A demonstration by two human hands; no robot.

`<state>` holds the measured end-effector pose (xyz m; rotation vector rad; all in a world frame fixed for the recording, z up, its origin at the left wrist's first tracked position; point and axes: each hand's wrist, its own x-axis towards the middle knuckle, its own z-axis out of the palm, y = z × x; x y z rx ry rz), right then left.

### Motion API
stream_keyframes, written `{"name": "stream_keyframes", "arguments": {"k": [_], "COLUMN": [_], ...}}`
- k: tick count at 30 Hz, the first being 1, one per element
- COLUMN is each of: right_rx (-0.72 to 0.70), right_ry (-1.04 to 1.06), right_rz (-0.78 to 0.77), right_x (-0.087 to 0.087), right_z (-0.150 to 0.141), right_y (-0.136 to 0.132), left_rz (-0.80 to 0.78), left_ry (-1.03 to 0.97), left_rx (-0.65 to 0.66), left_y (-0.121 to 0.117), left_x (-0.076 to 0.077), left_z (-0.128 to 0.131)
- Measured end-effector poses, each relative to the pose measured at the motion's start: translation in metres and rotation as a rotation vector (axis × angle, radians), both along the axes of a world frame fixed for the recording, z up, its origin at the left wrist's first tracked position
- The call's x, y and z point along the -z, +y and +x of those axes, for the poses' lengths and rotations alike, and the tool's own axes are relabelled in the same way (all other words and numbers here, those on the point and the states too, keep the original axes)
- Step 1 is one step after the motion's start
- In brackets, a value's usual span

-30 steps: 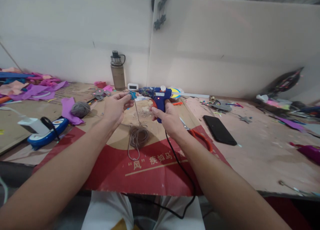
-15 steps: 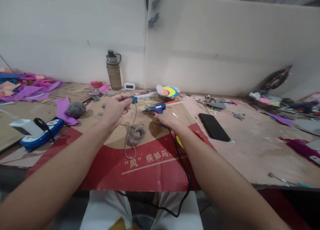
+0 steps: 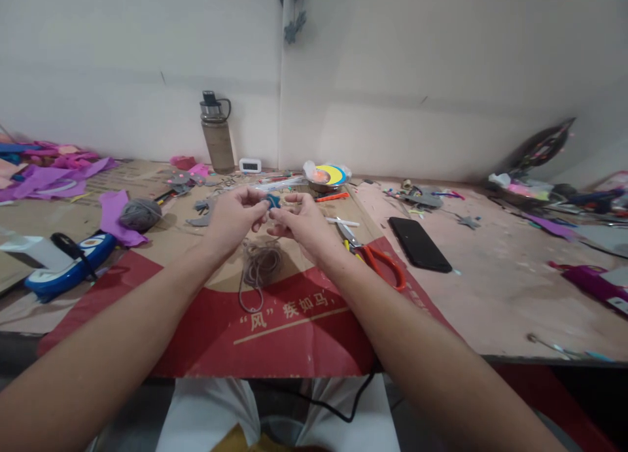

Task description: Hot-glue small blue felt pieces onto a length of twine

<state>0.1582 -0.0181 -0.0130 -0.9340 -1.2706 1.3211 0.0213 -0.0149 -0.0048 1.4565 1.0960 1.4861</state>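
Observation:
A small blue star-shaped piece is pinched in the fingers of my left hand. My right hand meets it from the other side, thumb and fingertips closed on the star's edge. Just below both hands, a loose coil of grey yarn lies on the red and brown cardboard. Scissors with red-orange handles lie beside my right wrist, partly covered by the forearm.
A black phone lies to the right. Behind the hands stand a metal bowl, a small white digital clock and a water bottle. At left are a grey yarn ball and a blue power strip.
My right hand has let go of the blue glue gun, which is out of sight now, and has come left to the star. The scissors show more fully.

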Motion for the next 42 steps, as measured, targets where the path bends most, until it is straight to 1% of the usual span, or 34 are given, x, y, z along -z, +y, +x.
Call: {"name": "stream_keyframes", "arguments": {"k": [2,4,6,8,10,13,19,24,29,35,40,42], "right_rx": [0.087,0.18,0.229,0.266,0.31,0.356,0.399,0.412,0.426,0.429,0.424,0.419], "right_ry": [-0.077,-0.181,-0.274,-0.359,-0.43,-0.477,-0.534,-0.561,-0.572,-0.558,-0.558,-0.58], "right_rz": [0.092,0.239,0.367,0.456,0.507,0.532,0.543,0.555,0.568,0.55,0.568,0.58], "right_x": [0.001,0.002,0.0,-0.003,-0.006,-0.009,-0.008,-0.008,-0.009,-0.009,-0.008,-0.009], "right_z": [0.003,0.008,0.011,0.013,0.014,0.014,0.015,0.016,0.016,0.014,0.015,0.015], "right_y": [0.002,0.003,0.002,-0.001,-0.003,-0.005,-0.004,-0.003,-0.004,-0.004,-0.004,-0.004], "left_rz": [0.003,-0.002,-0.011,-0.017,-0.025,-0.051,-0.056,-0.056,-0.074,-0.071,-0.093,-0.094], "left_ry": [0.016,0.022,0.027,0.025,0.017,0.012,-0.001,-0.015,-0.037,-0.002,0.024,0.039], "left_rx": [-0.001,0.006,0.016,0.019,0.02,0.026,0.059,0.096,0.088,0.074,0.048,0.059], "left_y": [0.0,0.0,0.001,0.001,0.0,-0.003,-0.008,-0.007,-0.006,-0.008,-0.011,-0.011], "left_x": [0.0,0.001,0.002,0.003,0.003,0.001,-0.003,-0.002,-0.001,-0.003,-0.006,-0.006], "left_z": [0.0,-0.001,-0.002,-0.002,-0.001,0.001,0.004,0.004,0.005,0.004,0.004,0.004]}}
